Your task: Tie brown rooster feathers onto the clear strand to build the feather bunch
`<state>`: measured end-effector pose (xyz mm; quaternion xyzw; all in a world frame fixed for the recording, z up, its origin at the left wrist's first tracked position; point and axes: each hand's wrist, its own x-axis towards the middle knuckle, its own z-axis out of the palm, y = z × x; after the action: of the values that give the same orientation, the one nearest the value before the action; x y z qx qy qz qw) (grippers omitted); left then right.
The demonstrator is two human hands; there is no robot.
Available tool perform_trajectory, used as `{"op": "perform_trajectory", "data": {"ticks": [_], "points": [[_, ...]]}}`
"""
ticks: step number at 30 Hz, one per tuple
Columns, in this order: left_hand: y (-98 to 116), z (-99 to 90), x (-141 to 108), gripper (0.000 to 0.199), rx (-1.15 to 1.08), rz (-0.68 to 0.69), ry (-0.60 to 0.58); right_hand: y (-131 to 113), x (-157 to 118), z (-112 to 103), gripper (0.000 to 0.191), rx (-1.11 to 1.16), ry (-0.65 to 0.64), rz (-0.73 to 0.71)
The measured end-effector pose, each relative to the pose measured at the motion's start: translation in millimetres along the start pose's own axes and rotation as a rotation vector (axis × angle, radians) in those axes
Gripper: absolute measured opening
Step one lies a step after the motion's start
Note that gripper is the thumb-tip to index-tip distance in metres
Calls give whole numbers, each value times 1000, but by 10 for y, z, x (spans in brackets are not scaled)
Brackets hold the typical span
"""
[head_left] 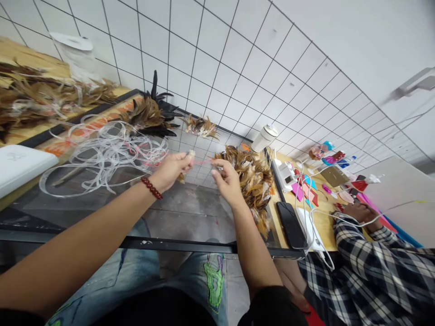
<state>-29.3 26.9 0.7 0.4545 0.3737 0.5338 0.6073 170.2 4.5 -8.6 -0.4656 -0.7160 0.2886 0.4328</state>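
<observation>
My left hand (170, 171), with a dark red bead bracelet (152, 188) at its wrist, is closed on a small feather bunch (182, 178); only its pale end and some brown below the fingers show. A thin pink thread (203, 161) runs taut from there to my right hand (228, 182), whose thumb and fingers are bent around its end. Just right of that hand lies a heap of brown feathers (254, 181). Behind both hands is a small brown-and-white feather bunch (203, 127). Clear plastic strip (105, 156) lies in tangled loops left of my left hand.
Black and brown feathers (151, 115) stand at the back left, near more feathers (44, 99) and a white spool (76, 52). On the right are a white cup (265, 137), phone (291, 225), power strip (285, 176) and cables. A co-worker in a plaid sleeve (360, 244) sits there.
</observation>
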Motion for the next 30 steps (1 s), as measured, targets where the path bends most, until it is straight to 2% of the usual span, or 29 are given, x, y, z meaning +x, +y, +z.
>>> {"op": "perform_trajectory", "data": {"ticks": [2, 4, 6, 8, 11, 13, 16, 18, 19, 21, 24, 26, 30], "points": [[-59, 62, -51, 33, 78, -28, -100, -53, -5, 143, 46, 11, -20, -120], [-101, 84, -70, 33, 153, -20, -138, -66, -13, 243, 54, 35, -66, -149], [-122, 77, -63, 33, 217, -5, -134, -34, -16, 277, 44, 86, -65, -92], [-126, 63, -50, 32, 267, -11, -121, 25, -6, 250, 35, 154, -1, 12], [-118, 53, -47, 31, 322, -21, -106, 108, 28, 144, 38, 201, 55, 162], [-110, 55, -55, 31, 360, -11, -95, 129, 41, 64, 39, 178, -43, 218], [-103, 58, -63, 30, 459, -3, -86, 96, 24, -40, 41, 150, -344, 272], [-108, 60, -59, 31, 568, 46, -82, 52, 2, -87, 42, 149, -455, 274], [-115, 61, -56, 31, 631, 79, -85, 31, -7, -101, 41, 139, -440, 245], [-135, 64, -51, 31, 759, 127, -117, -1, -15, -112, 38, 77, -317, 123], [-162, 67, -61, 29, 893, 124, -213, -23, -14, -90, 32, -71, -155, -99], [-167, 70, -79, 27, 945, 117, -283, -31, -14, -65, 30, -136, -137, -195], [-149, 92, -132, 26, 932, 77, -471, -49, -16, -32, 30, -143, -145, -292]]}}
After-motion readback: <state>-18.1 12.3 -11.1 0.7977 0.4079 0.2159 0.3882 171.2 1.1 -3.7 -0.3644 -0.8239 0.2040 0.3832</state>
